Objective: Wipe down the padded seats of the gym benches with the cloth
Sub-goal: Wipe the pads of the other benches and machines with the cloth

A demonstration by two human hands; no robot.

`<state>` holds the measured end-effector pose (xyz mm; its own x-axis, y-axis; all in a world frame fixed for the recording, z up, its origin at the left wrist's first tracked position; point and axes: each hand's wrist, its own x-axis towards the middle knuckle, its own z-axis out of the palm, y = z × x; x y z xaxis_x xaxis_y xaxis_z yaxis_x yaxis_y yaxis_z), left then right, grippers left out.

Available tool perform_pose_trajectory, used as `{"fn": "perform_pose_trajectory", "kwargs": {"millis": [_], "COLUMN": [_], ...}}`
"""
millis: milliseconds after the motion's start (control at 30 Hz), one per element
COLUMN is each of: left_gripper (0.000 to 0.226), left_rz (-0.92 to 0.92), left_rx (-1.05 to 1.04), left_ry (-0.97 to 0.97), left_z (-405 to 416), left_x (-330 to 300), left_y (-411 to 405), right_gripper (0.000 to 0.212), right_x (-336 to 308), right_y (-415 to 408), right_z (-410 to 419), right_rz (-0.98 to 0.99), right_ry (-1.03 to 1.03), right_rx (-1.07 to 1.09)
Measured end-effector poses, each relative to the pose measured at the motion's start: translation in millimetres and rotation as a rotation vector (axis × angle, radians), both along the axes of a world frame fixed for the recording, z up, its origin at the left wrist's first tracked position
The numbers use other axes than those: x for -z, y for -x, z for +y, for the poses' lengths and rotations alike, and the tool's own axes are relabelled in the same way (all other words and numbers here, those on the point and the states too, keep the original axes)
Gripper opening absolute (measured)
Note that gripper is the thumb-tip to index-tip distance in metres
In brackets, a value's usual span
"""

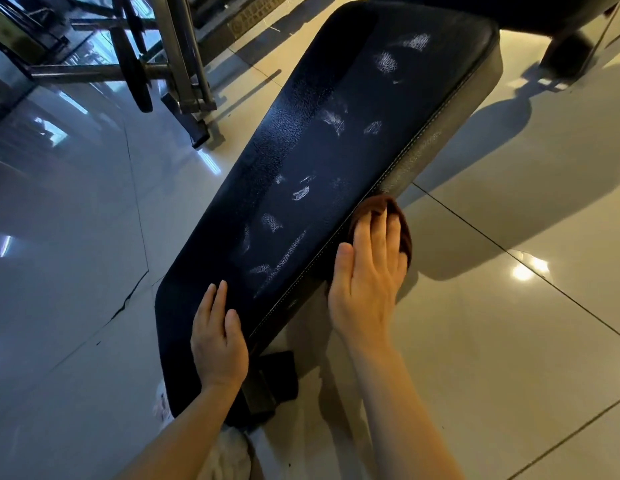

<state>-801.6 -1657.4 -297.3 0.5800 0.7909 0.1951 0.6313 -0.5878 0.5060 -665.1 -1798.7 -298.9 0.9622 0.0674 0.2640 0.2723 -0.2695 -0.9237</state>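
Brown cloth (402, 220) under the flat right hand (367, 275) against the padded seat (336, 150) edge, left hand (218, 337) flat on top.

There is one camera, worn on the person's head. It looks forward and down, close over the bench (336, 168), which runs slanted from the bottom left up to the top right. Both forearms reach in from the bottom edge. The shiny floor (509, 341) fills the sides.

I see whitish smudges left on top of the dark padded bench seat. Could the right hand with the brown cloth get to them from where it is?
Probably yes. The right hand presses the brown cloth against the dark padded bench seat's side edge, and nothing lies between it and the nearest whitish smudges.
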Motion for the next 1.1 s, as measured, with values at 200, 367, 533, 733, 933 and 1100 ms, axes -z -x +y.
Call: {"fn": "perform_pose_trajectory", "kwargs": {"millis": [200,367,533,733,933,1100], "left_gripper": [0.062,0.057,0.068,0.056,0.049,0.046], "left_rz": [-0.002,0.010,0.051,0.070,0.051,0.061], "left_rx": [0.011,-0.001,0.005,0.051,0.117,0.163], "left_ry": [0.013,0.012,0.027,0.152,0.291,0.359], "left_z": [1,2,2,1,13,20], "left_x": [2,3,1,-9,-16,-20], "left_y": [1,3,1,4,7,8], "right_gripper": [0.050,0.057,0.054,0.059,0.058,0.049], "right_x": [-13,-60,-66,-59,-44,-21], "right_y": [-60,-143,-150,-85,-15,67], "right_z": [-8,-10,-5,14,40,61], "right_rz": [-0.173,-0.100,-0.021,0.172,0.295,0.386], "right_ry": [-0.079,-0.332,-0.389,-0.414,-0.401,-0.338], "right_rx": [0.100,0.261,0.316,0.233,0.151,0.016]}}
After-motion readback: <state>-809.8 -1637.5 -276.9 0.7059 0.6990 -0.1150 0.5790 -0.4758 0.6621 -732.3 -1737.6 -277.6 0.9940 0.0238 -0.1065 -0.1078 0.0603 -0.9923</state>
